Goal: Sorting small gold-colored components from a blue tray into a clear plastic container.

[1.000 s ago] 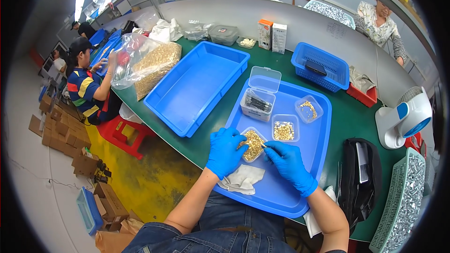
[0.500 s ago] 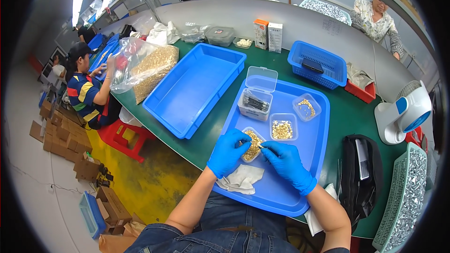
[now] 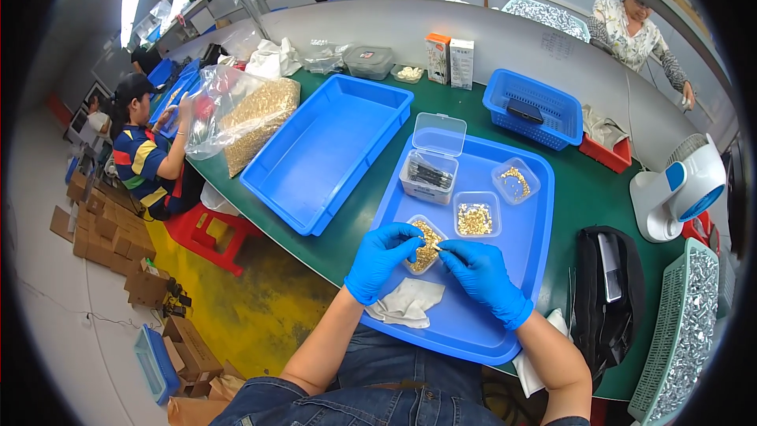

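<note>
Both my hands wear blue gloves and meet over a small clear tub (image 3: pixel 426 233) filled with tiny gold-coloured metal parts. My left hand (image 3: pixel 382 262) is at the tub's left side, thumb and fingertips pinched together; whatever is between them is too small to make out. On the right side, my right hand (image 3: pixel 482 274) pinches a tiny gold-coloured part at its fingertips. Beyond the hands, a second clear tub (image 3: pixel 476 214) and a third tub (image 3: pixel 516 181) hold more gold-coloured parts. A lidded clear box (image 3: pixel 429 177) stands open with dark slim pieces inside.
Everything sits in a blue tray (image 3: pixel 527 260), with a white cloth (image 3: pixel 410 302) near its front edge. Around it are an empty blue bin (image 3: pixel 323 158), a blue basket (image 3: pixel 532 108), a white fan (image 3: pixel 670 197), a black bag (image 3: pixel 603 300) and a basket of silvery parts (image 3: pixel 682 331). Co-workers sit nearby.
My left hand's fingertips have shifted slightly and drawn together over the tub. My right hand stays nearly in place. The co-worker at far right has moved a hand outward.
</note>
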A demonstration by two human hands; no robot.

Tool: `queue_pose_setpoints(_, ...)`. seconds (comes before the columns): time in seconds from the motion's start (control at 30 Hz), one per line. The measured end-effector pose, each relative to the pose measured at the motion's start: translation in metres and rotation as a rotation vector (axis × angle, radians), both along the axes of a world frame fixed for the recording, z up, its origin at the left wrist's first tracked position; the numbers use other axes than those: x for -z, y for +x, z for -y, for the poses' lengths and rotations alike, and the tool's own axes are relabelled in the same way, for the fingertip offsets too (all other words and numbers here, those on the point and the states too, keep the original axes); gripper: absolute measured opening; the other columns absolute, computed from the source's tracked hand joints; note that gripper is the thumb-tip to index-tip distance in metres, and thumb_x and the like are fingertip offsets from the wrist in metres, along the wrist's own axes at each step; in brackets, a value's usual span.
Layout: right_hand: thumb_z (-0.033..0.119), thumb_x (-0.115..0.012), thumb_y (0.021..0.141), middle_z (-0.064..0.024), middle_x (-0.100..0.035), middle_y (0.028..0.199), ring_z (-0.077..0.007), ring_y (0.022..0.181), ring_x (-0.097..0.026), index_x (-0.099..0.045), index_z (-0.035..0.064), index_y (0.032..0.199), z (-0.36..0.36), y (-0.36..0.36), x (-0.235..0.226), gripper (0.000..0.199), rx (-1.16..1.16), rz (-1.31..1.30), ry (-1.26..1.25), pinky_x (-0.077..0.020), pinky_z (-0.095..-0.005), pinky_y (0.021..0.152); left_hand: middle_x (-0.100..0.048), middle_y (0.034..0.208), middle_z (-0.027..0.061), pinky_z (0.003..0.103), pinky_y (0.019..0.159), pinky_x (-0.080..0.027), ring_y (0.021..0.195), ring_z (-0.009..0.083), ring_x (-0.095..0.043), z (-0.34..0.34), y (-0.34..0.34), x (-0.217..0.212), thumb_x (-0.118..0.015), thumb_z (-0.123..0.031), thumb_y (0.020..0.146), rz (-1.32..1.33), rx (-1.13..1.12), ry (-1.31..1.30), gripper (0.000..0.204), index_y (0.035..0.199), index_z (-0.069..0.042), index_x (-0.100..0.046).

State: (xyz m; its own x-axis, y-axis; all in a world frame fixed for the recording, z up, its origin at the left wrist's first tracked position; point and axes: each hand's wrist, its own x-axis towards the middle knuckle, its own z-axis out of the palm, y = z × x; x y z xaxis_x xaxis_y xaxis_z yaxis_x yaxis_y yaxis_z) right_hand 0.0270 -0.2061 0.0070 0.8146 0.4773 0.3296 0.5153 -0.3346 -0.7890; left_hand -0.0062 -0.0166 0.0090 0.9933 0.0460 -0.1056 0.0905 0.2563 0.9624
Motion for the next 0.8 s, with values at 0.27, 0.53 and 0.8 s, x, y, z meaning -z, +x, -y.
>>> queue_pose_setpoints(0.27,0.014,-0.063,0.082,-0.0147,-0.066,0.085,-0.0259,0.070,-0.065,-0.066,0.0050,0.099,0.0005,-0.0002,-0.0015,0.019,0.012,0.025,-0.037,-0.0507,-0.0313,0.063,-0.064,0.089,0.0060,0.023,0.073,-0.048,0.081,0.0102,-0.059,-0.0012,-0.0005,-0.0011,-0.062,-0.001,0.082,-0.003,0.010,-0.003,0.016,0.098,0.001,-0.063)
queue_pose_setpoints(0.53,0.014,-0.064,0.082,-0.0141,-0.066,0.084,-0.0256,0.070,-0.065,-0.066,0.0059,0.098,0.0007,-0.0009,-0.0001,0.018,0.005,0.090,-0.033,-0.0509,-0.0314,0.062,-0.063,0.088,0.0042,0.021,0.071,-0.047,0.078,0.0084,-0.058,-0.0029,-0.0012,0.0037,-0.061,-0.002,0.083,0.003,0.014,-0.028,0.017,0.100,0.001,-0.061)
queue_pose_setpoints(0.8,0.014,-0.063,0.082,-0.0136,-0.066,0.082,-0.0250,0.068,-0.065,-0.066,0.0060,0.097,0.0011,-0.0003,0.0005,0.017,-0.002,0.177,-0.057,-0.0505,-0.0318,0.060,-0.063,0.087,0.0052,0.023,0.071,-0.048,0.079,0.0099,-0.059,-0.0009,-0.0021,0.0022,-0.062,0.000,0.081,0.006,-0.002,-0.033,0.015,0.096,0.001,-0.062)
